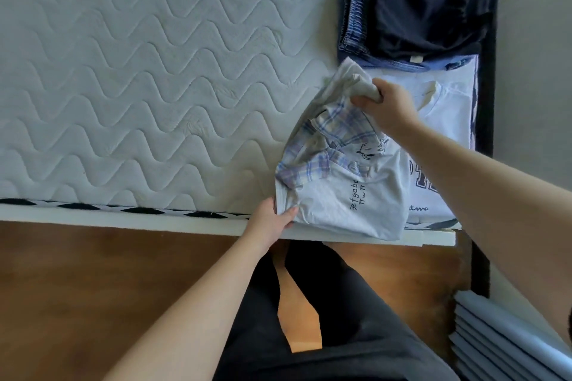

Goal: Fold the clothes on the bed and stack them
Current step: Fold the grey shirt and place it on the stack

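Observation:
A pale grey T-shirt (349, 198) with dark lettering and a blue plaid collar hangs folded above the bed's near right edge. My left hand (272, 219) pinches its lower corner at the bed's edge. My right hand (383, 105) grips its bunched upper end. Under it lies a folded white shirt (445, 108) with navy letters. Behind that sits a stack of folded dark clothes (424, 9), navy on top with blue striped fabric at its left side.
The quilted white mattress (139, 71) stretches left of the clothes. A dark bed post (486, 71) and a wall stand at the right. Wooden floor (93, 288) lies below the bed's edge, with my legs in dark trousers and a grey ribbed panel (501, 340) at lower right.

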`<action>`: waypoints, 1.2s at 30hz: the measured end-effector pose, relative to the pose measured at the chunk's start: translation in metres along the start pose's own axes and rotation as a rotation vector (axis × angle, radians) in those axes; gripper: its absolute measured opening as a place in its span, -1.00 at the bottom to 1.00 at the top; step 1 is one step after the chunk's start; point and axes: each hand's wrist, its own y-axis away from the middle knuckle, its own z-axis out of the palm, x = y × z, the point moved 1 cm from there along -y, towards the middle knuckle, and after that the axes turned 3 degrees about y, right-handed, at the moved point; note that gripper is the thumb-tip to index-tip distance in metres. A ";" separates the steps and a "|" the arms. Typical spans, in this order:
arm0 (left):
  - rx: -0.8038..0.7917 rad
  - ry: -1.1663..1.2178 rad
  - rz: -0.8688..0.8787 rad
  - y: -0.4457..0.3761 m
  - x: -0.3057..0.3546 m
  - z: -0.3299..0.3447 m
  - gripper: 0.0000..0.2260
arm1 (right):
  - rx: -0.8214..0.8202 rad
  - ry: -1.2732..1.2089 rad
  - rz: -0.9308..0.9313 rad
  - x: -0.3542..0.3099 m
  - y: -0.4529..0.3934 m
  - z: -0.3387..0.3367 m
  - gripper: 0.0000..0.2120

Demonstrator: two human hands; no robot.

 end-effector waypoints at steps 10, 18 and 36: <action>-0.024 -0.461 0.336 0.052 0.114 -0.002 -0.81 | 0.343 -0.325 0.159 0.008 0.108 -0.121 -0.77; -0.109 -0.402 0.547 0.100 0.185 -0.002 -0.94 | 0.557 -0.485 0.199 -0.003 0.217 -0.171 -0.95; -0.124 -0.347 0.784 0.126 0.209 0.067 -0.88 | 0.712 -0.604 0.296 0.044 0.329 -0.178 -0.82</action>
